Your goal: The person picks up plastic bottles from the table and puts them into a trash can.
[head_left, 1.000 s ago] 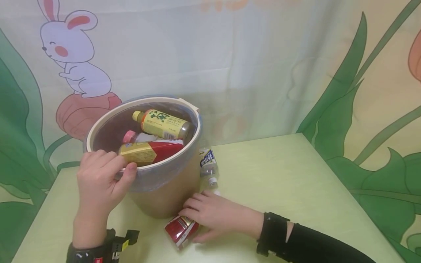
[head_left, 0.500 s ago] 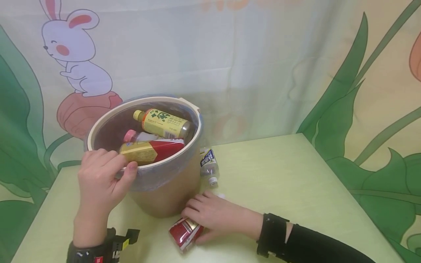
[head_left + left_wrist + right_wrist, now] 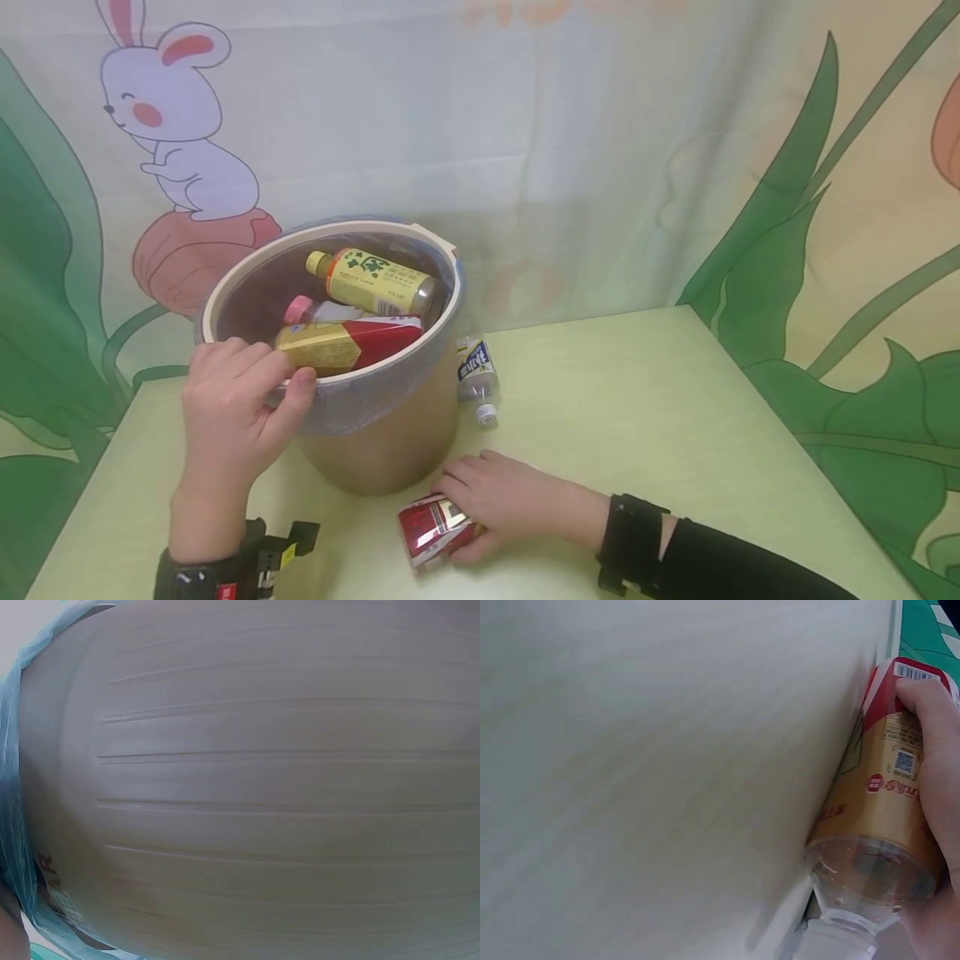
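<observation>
My left hand [image 3: 236,404] grips the near-left rim of a tan waste bin [image 3: 382,454], thumb outside over the bag liner [image 3: 352,408]. In the left wrist view the bin's ribbed wall [image 3: 262,780] fills most of the picture. On the table in front of the bin, my right hand [image 3: 510,500] holds a plastic bottle [image 3: 431,529] lying on its side. The right wrist view shows this bottle's red and gold label [image 3: 892,772], clear shoulder and white cap [image 3: 836,943], with the thumb pressed along the label. The far fingers are hidden there.
Inside the bin lie a yellow-labelled bottle [image 3: 378,282], a pink-capped bottle [image 3: 302,310] and a gold and red package [image 3: 348,343]. Another clear bottle [image 3: 477,375] lies against the bin's right side. A printed curtain [image 3: 600,167] hangs behind the pale green table [image 3: 637,400].
The right hand and its bottle have shifted slightly to the right and toward the near edge, away from the bin. The left hand keeps its hold on the rim.
</observation>
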The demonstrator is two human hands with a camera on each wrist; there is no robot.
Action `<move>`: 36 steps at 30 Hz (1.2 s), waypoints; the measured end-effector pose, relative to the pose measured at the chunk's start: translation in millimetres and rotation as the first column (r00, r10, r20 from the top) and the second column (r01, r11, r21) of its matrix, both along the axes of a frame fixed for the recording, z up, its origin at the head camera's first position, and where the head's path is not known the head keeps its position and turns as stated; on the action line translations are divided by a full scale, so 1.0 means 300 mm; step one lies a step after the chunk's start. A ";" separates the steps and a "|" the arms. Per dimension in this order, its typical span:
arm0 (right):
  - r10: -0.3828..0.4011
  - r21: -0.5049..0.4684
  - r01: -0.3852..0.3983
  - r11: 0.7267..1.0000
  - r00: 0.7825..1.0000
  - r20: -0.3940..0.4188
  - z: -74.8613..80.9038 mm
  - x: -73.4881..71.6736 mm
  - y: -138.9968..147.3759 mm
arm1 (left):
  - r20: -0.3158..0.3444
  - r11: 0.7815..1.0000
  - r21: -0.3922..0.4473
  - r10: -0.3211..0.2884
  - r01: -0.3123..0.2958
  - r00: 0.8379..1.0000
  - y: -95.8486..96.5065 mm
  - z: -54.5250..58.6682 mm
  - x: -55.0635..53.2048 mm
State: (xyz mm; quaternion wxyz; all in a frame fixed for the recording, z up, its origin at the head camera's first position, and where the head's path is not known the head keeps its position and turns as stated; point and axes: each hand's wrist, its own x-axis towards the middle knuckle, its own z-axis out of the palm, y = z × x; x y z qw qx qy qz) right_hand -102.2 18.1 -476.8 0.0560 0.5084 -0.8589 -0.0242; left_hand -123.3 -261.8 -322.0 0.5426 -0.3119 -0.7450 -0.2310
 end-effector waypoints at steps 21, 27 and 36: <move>-0.095 -0.096 0.108 0.989 0.986 0.138 -0.003 -0.005 0.100 | -0.006 1.000 0.000 -0.013 0.013 1.000 -0.005 0.000 -0.003; -0.146 -0.098 0.168 0.981 0.969 0.201 0.013 -0.019 0.163 | -0.002 1.000 -0.002 -0.008 0.008 1.000 -0.004 0.001 -0.002; -0.270 -0.165 0.332 0.929 0.911 0.311 0.068 -0.049 0.279 | 0.012 1.000 -0.014 0.004 -0.003 1.000 -0.011 -0.002 0.000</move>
